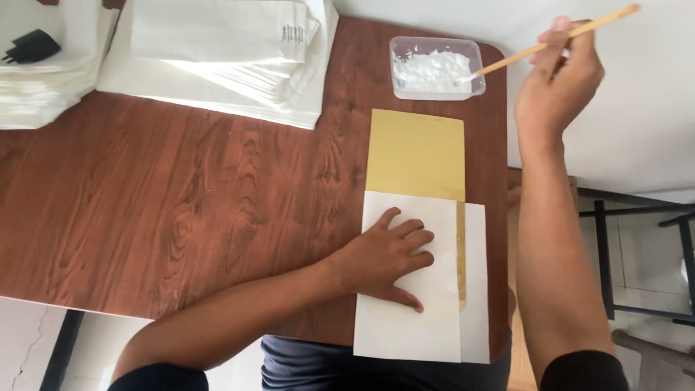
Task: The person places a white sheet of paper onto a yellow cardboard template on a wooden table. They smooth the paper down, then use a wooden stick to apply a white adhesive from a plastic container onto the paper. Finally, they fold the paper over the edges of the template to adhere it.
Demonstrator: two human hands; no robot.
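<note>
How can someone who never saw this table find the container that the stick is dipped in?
Start at the brown wooden table and go to its far right corner. Beyond the gold rectangular sheet stands a small clear plastic tub of white paste. It is the only container there, and the thin wooden stick in the right hand reaches into it.

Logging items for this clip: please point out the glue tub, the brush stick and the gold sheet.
glue tub (405,88): head view, on its near left rim.
brush stick (507,62): head view, on the bare shaft between tub and right hand.
gold sheet (416,152): head view, on the middle of its uncovered upper part.
</note>
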